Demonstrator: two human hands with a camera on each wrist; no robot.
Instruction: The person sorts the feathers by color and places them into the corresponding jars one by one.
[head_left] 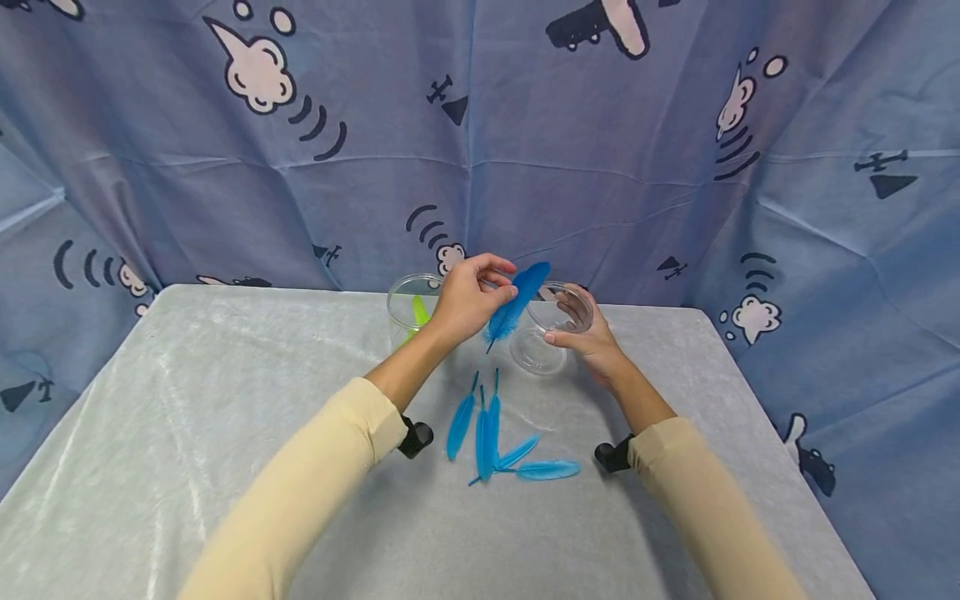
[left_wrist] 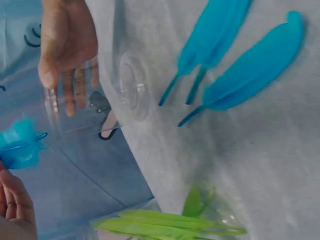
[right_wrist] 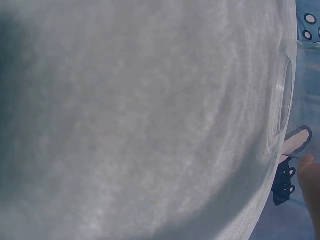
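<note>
My left hand [head_left: 467,302] pinches a blue feather [head_left: 522,298] between thumb and fingers, quill pointing down. The feather is beside the mouth of a clear jar [head_left: 538,357], on its left. My right hand [head_left: 597,343] grips that jar from its right side, thumb in front and fingers behind the wall. No feather shows inside it. On the tabletop nearer to me lie several blue feathers [head_left: 461,427], some overlapping. The left wrist view shows the held feather [left_wrist: 21,145] at its left edge; in the right wrist view only part of the right hand [right_wrist: 311,177] shows.
Behind my left forearm stands another clear container [head_left: 400,302] with green feathers [left_wrist: 165,224] in it. A pale cloth [head_left: 247,400] covers the table. Blue printed curtains [head_left: 525,125] hang close behind its far edge and at both sides.
</note>
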